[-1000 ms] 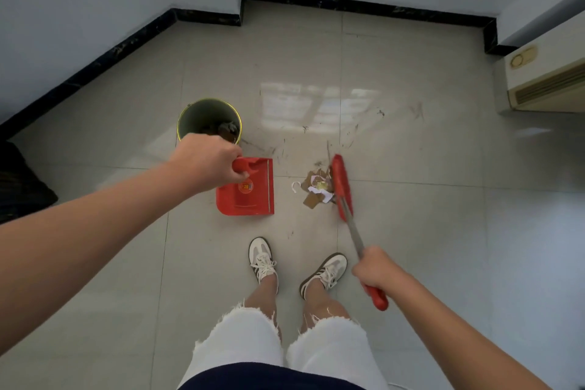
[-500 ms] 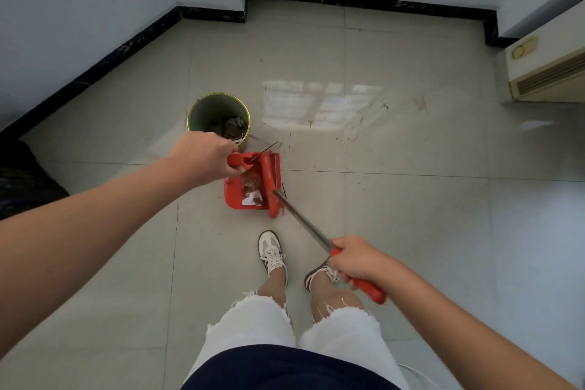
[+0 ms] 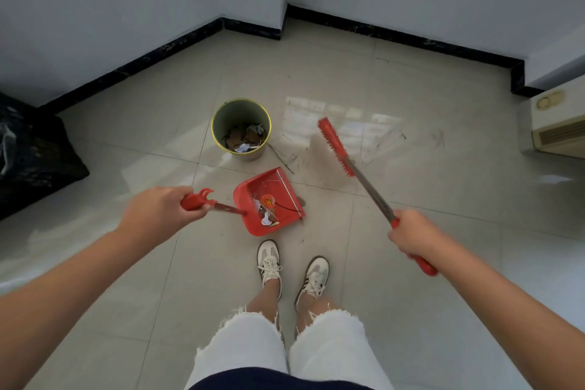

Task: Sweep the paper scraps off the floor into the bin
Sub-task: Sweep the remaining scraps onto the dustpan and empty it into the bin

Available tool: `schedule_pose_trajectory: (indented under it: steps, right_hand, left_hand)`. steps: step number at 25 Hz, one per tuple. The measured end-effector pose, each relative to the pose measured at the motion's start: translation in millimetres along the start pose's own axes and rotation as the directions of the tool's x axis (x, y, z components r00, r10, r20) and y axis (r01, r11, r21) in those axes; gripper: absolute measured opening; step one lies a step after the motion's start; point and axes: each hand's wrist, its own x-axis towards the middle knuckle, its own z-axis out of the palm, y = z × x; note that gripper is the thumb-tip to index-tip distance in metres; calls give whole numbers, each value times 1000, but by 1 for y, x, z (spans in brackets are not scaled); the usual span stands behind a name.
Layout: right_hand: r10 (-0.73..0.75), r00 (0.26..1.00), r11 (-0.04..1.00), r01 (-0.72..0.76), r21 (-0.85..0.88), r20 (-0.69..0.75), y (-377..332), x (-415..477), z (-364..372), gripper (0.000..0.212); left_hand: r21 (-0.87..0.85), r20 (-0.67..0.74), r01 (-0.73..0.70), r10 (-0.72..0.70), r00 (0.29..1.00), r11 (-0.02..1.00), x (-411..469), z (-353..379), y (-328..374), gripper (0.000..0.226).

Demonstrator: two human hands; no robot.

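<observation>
My left hand (image 3: 156, 213) grips the handle of a red dustpan (image 3: 278, 190), which is tilted above the floor with paper scraps (image 3: 267, 213) lying in its pan. A round green bin (image 3: 221, 118) with a yellow rim stands just beyond the dustpan and holds brown and white scraps. My right hand (image 3: 414, 236) grips the handle of a red broom (image 3: 337, 147), whose brush head is raised to the right of the bin, clear of the dustpan.
My two feet in white sneakers (image 3: 269, 263) stand just behind the dustpan. A black bag (image 3: 34, 155) lies at the left wall. A beige appliance (image 3: 557, 126) sits at the far right. Dark baseboards line the walls; thin debris and smudges mark the tiles by the bin.
The broom pushed the scraps into the dustpan, then swung up and to the right. The dustpan, now holding the scraps, has been lifted and tilted.
</observation>
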Motion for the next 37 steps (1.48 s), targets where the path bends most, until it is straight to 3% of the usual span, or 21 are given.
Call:
schedule_pose_trajectory:
  steps: [5, 7, 11, 14, 16, 19, 23, 27, 30, 33, 37]
  right_hand:
    - [-36, 998, 999, 35, 30, 55, -49, 74, 30, 26]
    - [-124, 988, 987, 132, -88, 96, -47, 75, 43, 27]
    - [-270, 955, 801, 294, -522, 124, 10, 51, 80, 50]
    - [-268, 928, 664, 372, -649, 258, 56, 10, 111, 64]
    - [-262, 916, 630, 402, -664, 305, 80, -15, 121, 65]
    - [-224, 942, 752, 330, -571, 249, 96, -30, 105, 66]
    - [-176, 975, 930, 210, -302, 135, 104, -56, 94, 61]
    - [-65, 991, 990, 78, -114, 119, 85, -86, 110, 45]
    - [69, 986, 997, -75, 32, 152, 50, -69, 136, 30]
    - [120, 948, 976, -167, 139, 296, -2, -69, 181, 32]
    - [57, 927, 982, -120, 148, 372, -74, -103, 234, 31]
  left_hand:
    - [-21, -37, 109, -109, 993, 994, -32, 4, 7, 47]
    - [-9, -68, 162, -162, 984, 987, -47, 1, 5, 49]
    - [-59, -102, 256, -261, 960, 965, -75, -7, -14, 57]
    - [-52, -141, 252, -257, 956, 966, -89, -11, -25, 56]
    - [-19, -158, 218, -218, 963, 976, -97, -14, -26, 50]
    - [141, -166, 65, -41, 985, 988, -97, -22, -28, 49]
    - [359, -46, -127, 154, 987, 925, -95, -22, -48, 49]
    - [421, 93, -282, 269, 959, 862, -87, -24, -79, 48]
    - [420, 112, -364, 351, 930, 831, -75, -18, -96, 47]
    - [359, 113, -331, 311, 944, 873, -65, -1, -106, 50]
    - [301, 137, -261, 229, 964, 917, -66, 24, -120, 51]
